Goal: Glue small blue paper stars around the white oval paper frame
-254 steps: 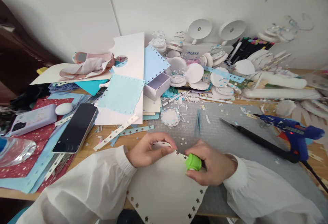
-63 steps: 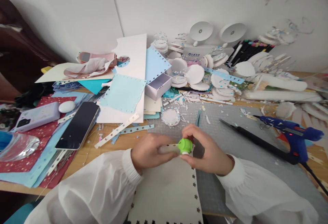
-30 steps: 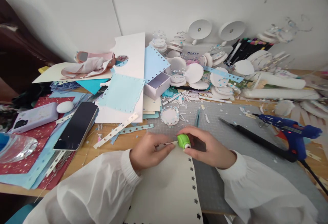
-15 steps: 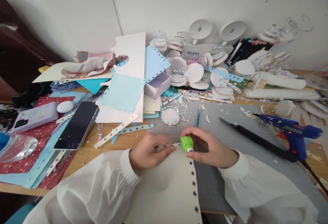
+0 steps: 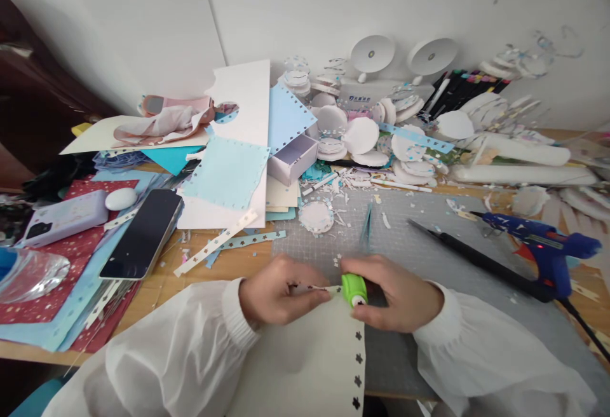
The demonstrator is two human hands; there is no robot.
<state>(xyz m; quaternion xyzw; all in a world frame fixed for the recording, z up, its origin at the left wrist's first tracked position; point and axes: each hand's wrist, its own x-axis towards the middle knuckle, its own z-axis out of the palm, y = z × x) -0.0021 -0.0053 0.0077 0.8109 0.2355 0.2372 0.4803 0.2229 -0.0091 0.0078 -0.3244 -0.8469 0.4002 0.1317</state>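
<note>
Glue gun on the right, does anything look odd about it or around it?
The blue glue gun lies tipped on its side on the grey mat with a small red light showing on it. Paper scraps are strewn over the mat behind it.

Both hands, left (image 5: pixel 279 290) and right (image 5: pixel 403 293), meet low (fingers pinched).

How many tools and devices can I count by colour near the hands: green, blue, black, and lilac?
Green: 1, the small green plastic paper punch in the right hand.
Blue: 1, the blue plastic glue gun.
Black: 1, the black flat smartphone.
Lilac: 1, the lilac cased phone.
Total: 4.
</note>
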